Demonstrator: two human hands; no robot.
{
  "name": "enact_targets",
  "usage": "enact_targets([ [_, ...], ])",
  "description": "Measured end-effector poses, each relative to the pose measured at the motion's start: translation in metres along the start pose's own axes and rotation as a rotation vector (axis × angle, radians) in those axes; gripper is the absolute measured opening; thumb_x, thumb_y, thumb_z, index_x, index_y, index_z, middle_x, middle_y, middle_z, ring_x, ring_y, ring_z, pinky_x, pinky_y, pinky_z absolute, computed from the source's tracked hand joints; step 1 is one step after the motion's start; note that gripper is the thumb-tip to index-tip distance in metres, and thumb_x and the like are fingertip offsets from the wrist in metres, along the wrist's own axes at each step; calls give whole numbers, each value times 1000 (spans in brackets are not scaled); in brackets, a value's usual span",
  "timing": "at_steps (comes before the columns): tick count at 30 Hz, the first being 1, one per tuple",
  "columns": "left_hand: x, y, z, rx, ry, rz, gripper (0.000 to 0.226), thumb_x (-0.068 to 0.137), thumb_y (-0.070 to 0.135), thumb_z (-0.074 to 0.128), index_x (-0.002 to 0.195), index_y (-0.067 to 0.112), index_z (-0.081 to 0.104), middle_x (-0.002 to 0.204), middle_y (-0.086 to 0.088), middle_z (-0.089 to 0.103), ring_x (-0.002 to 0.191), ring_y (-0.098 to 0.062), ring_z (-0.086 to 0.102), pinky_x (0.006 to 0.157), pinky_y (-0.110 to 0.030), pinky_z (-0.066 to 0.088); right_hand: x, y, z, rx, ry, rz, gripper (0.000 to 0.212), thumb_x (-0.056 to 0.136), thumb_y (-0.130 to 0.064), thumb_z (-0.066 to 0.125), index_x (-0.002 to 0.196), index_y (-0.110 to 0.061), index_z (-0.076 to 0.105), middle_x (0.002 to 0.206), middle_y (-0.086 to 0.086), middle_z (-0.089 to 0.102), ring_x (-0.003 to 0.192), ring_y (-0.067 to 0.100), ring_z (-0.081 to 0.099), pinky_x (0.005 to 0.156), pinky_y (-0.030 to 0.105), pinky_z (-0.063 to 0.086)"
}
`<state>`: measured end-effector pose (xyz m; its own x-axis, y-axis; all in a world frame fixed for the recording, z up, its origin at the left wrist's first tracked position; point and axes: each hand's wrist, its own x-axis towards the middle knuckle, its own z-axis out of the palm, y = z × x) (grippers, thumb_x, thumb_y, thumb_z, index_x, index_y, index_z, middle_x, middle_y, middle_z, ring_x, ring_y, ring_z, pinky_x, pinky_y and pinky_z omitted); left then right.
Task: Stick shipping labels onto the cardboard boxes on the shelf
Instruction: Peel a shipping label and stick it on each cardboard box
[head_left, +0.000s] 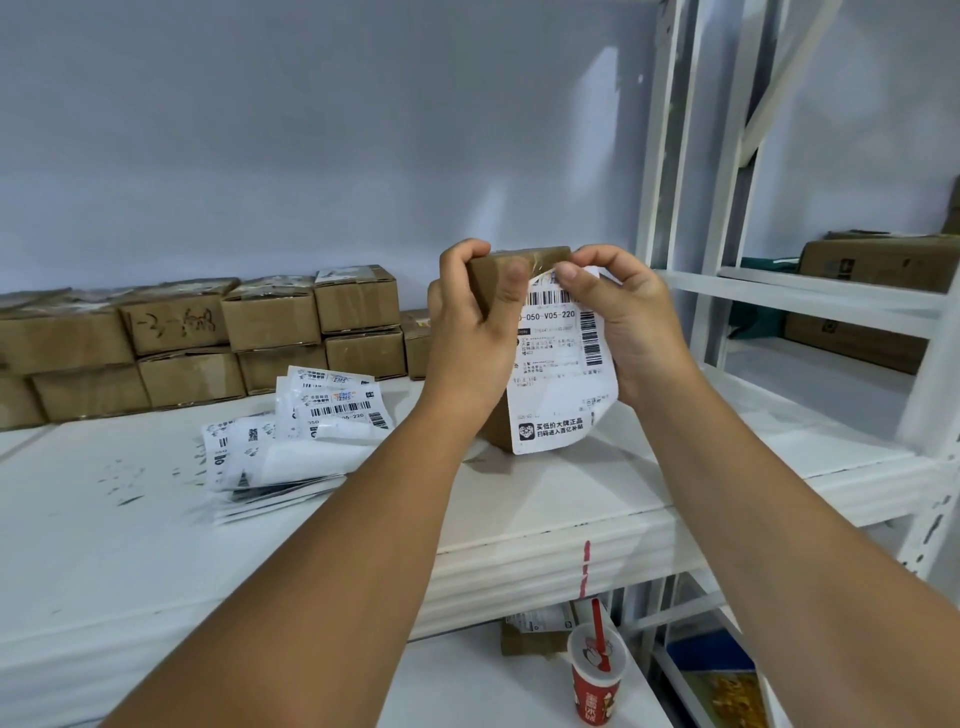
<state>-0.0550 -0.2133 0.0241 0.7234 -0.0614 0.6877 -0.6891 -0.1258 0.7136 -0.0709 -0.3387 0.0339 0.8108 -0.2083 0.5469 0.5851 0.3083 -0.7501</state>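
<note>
While the left hand (470, 332) clasps the cardboard box (519, 255) on the shelf (519, 499), the right hand (618, 317) pinches a shipping label (561, 379), seemingly part-stuck, against the box's front.

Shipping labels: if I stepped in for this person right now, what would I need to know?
Left hand grips the box, stood on the shelf.
Right hand pinches the label at the box's top; its lower part hangs loose.
Pile of labels lies to the left; stacked boxes stand behind, some apparently labelled.
Left to do: smooth this label down, then continue.
</note>
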Motion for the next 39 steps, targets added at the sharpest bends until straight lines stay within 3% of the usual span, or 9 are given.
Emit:
enact_targets([
  [3,0,2,0,-38,-2,-51,52,82,74,19,110,35,38,118,2,47,105,-12,48,87,-27,40,0,-2,-1,79,4,34,14,85,0,60,79,-12,56,66,2,68,57,14,64,56,26,54],
  [7,0,1,0,-22,-1,-75,26,99,46,15,106,34,37,102,18,43,108,-11,41,86,-26,28,1,-5,-3,226,52,44,13,87,1,58,81,-11,55,65,1,69,58,12,65,56,24,55],
  [12,4,-4,1,-45,-2,-76,30,98,48,14,110,35,38,118,2,46,113,-16,44,95,-34,35,-1,-4,1,24,41,3,17,82,4,64,79,-11,57,66,3,67,58,16,65,55,26,54],
  [17,4,-4,1,-26,-25,-41,30,95,54,19,108,34,38,114,3,45,108,-12,45,84,-25,37,-2,-2,3,-71,61,-43,19,80,5,67,77,-12,58,64,3,67,56,16,64,56,26,53],
  [21,2,-3,2,-3,-32,8,72,66,79,21,116,30,39,117,-1,42,93,4,45,76,-13,38,-2,-5,2,-23,81,-36,17,82,2,66,77,-12,58,66,3,68,57,16,65,55,26,54],
  [25,1,-2,1,-2,-41,-1,65,64,77,25,111,35,38,116,0,43,94,6,44,77,-11,38,-3,-7,1,-15,85,-27,16,83,3,64,78,-11,57,64,1,68,56,13,65,54,25,54],
  [29,2,-5,0,20,-48,-11,37,86,59,44,113,34,36,121,-5,46,95,-2,49,72,-13,40,-3,-7,1,-38,59,-44,17,82,3,66,78,-12,58,65,2,68,58,15,65,57,26,54],
  [34,1,-3,0,31,-49,-15,47,82,49,63,115,33,35,116,1,42,97,-6,50,72,-16,43,-4,-8,0,-69,62,-66,17,82,3,66,78,-11,58,64,0,68,58,15,65,56,26,53],
  [39,2,-4,-1,49,-46,0,47,83,42,65,118,31,35,116,0,42,101,-12,51,74,-20,47,-4,-8,1,-81,85,-69,18,82,4,66,78,-11,57,65,1,68,58,16,65,55,27,53],
])
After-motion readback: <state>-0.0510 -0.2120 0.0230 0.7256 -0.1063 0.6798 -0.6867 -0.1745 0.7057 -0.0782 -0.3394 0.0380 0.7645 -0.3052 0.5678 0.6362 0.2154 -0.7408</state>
